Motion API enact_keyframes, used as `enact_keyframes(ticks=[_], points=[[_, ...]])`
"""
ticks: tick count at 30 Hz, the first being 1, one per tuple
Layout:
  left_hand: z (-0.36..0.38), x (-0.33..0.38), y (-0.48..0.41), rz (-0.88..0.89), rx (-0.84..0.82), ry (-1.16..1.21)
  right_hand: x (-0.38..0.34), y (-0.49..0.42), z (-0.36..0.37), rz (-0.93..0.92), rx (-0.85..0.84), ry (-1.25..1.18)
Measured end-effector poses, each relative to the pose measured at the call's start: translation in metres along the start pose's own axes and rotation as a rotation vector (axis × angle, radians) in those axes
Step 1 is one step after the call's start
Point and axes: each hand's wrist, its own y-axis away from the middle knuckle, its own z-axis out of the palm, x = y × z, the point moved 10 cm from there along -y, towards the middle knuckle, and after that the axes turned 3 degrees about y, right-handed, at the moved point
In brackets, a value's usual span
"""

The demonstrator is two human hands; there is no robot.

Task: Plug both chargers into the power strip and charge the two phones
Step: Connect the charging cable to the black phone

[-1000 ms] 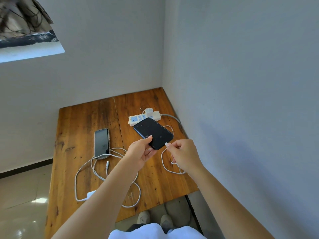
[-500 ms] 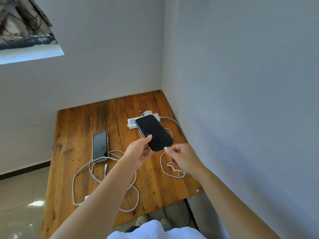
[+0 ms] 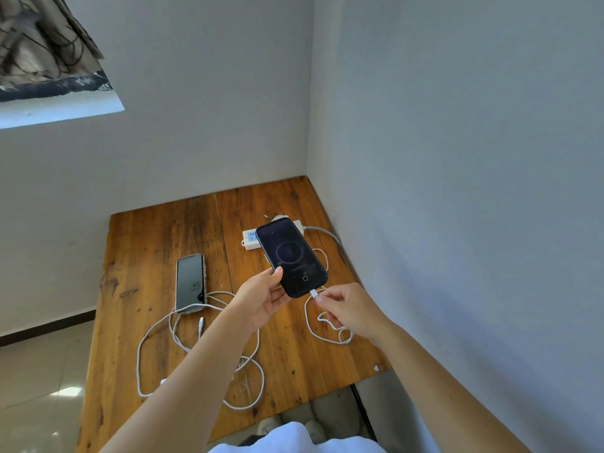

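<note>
My left hand (image 3: 261,300) holds the black phone (image 3: 291,256) up over the wooden table (image 3: 157,243), thumb on its left edge and fingers curled under its back, screen facing me. A second ago that screen was plain dark; now it shows a faint ring and a small circle near the bottom. My right hand (image 3: 349,310) pinches the white connector (image 3: 313,293) between thumb and forefinger, the other fingers folded in. Half a second ago the plug tip was just short of the phone's lower edge; now it sits against the bottom port, touching it. Whether it is fully seated I cannot tell.

The phone has also tilted a little nearer upright and covers more of the white power strip (image 3: 250,239) behind it, where one white charger (image 3: 277,218) peeks out at the top edge. The cable (image 3: 315,331) from my right hand drops in loose loops onto the table near the right wall.

The second phone (image 3: 190,282), in a patterned case, lies flat on the left part of the table as before, screen up and dark. Its braided white cable (image 3: 143,351) lies coiled in front of it, the free connector (image 3: 200,323) lying loose just beside the phone's near end and apart from it. The other charger block is mostly hidden behind my left forearm.
</note>
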Motion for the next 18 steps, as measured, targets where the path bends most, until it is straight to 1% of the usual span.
enact_keyframes(ticks=[10,18], points=[[-0.0007,-0.0016,-0.0004,-0.011,0.041,0.031,0.0044,-0.0026,0.0007,0.007,-0.009,-0.004],[0.0002,-0.0033,0.0004,-0.017,0.034,0.03,0.0074,-0.0018,0.0004,0.018,-0.017,-0.023]])
